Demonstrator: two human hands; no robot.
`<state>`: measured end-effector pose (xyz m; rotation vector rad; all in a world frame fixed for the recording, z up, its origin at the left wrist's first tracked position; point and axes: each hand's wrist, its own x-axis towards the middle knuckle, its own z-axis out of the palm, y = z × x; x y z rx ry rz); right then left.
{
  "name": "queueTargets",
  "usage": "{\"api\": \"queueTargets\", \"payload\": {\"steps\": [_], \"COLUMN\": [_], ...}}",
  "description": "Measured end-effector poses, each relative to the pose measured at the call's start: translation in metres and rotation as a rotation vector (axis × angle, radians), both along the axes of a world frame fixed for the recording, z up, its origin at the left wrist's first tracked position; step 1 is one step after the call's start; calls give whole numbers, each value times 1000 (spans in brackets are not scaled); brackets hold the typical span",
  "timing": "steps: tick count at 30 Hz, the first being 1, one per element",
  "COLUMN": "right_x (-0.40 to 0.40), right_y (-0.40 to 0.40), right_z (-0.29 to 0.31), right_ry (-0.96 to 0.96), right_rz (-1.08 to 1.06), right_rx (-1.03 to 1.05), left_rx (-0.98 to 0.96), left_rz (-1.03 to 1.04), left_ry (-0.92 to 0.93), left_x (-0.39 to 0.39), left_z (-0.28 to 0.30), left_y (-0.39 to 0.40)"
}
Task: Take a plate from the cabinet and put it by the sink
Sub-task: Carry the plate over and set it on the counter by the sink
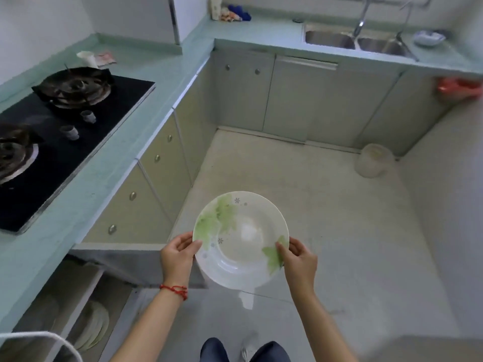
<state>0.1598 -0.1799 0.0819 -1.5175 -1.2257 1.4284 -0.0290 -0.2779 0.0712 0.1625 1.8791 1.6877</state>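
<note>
A white plate (pixel 241 239) with green leaf prints is held up in the air over the kitchen floor (pixel 339 218). It is gripped at both sides. The left hand (pixel 179 257) is closed on the plate's left rim, with the thumb laid on top of the rim and the fingers curled under it. The right hand (pixel 299 259) is closed on the right rim, with the thumb pressed on a green leaf near the edge. A red string bracelet (pixel 174 290) is worn on the left wrist. To the lower left, a cabinet (pixel 86 296) under the green counter (pixel 109 163) stands open, and a stack of plates (pixel 94 327) can be seen inside it. A black gas stove (pixel 52 131) is set into the counter on the left. The steel double sink (pixel 355 43) is far off at the top right, well apart from the held plate. A small blue and white bowl (pixel 428 37) is set just beside the sink on its right. A pale round tub (pixel 373 159) is seen on the floor in the far corner.
</note>
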Motion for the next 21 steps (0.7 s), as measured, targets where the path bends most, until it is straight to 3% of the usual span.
{"api": "queueTargets", "payload": {"steps": [10,21], "right_x": [75,94], "right_y": [49,120], "right_z": [-1,-6], "right_ry": [39,67], "right_rz": [-202,-228], "right_rx": [31,14], "left_rx": [14,11], "left_rz": [-210,-232], "left_ry": [-24,-8], "left_x": [59,74], "left_z": [-1,5], "left_y": [89,161]}}
